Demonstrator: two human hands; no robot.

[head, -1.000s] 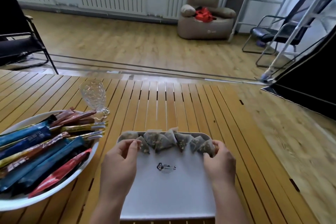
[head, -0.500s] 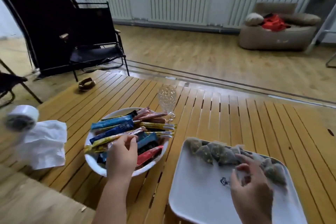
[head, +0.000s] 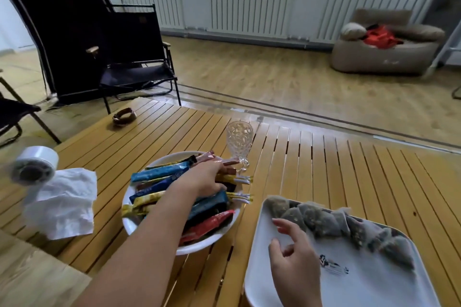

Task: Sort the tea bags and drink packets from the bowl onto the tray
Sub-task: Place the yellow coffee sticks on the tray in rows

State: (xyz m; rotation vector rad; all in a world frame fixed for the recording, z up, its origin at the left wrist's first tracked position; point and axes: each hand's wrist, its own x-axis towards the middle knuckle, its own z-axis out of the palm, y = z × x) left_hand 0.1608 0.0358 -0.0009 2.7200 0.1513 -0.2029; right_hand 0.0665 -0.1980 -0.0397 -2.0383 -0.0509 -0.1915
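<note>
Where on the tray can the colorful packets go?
The near half of the white tray, below the row of tea bags and right of the right hand, is bare. The tray's far edge is crowded. The bowl is full of packets.

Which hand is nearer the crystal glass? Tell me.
Left. The left hand reaches into the bowl among the packets, just beside the crystal glass. The right hand is over the tray, well away from it.
</note>
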